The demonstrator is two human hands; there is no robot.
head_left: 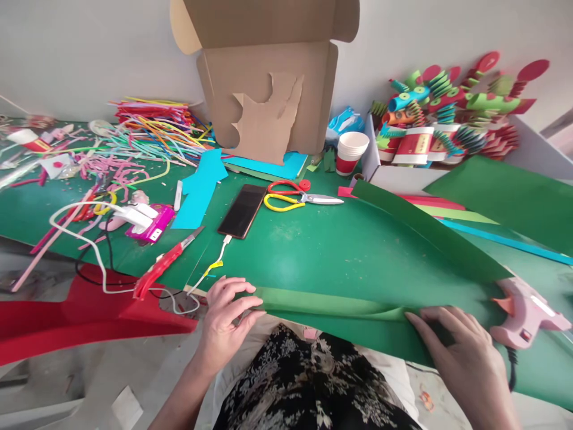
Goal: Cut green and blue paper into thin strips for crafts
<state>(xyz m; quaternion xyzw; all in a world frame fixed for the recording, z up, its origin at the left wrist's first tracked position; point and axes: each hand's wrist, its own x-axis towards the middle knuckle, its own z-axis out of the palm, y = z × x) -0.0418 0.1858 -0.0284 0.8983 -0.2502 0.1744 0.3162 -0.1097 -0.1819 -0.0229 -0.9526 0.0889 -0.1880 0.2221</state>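
Note:
A long green paper strip (331,303) lies along the front edge of the green table, stretched between my two hands. My left hand (228,313) pinches its left end between thumb and fingers. At the other end, my right hand (461,343) has its thumb and fingers closed on the strip, which curls up slightly there. Just right of that hand rests a pink glue gun (528,313) with a black cord. A wider dark green paper strip (430,236) runs diagonally behind it toward the cups.
Red-and-yellow scissors (298,196) and a charging phone (243,210) lie mid-table. A red utility knife (165,263) sits beside a purple power strip (150,222). Behind stand an open cardboard box (313,95), stacked paper cups (351,153) and a white box (394,177) of paper crafts.

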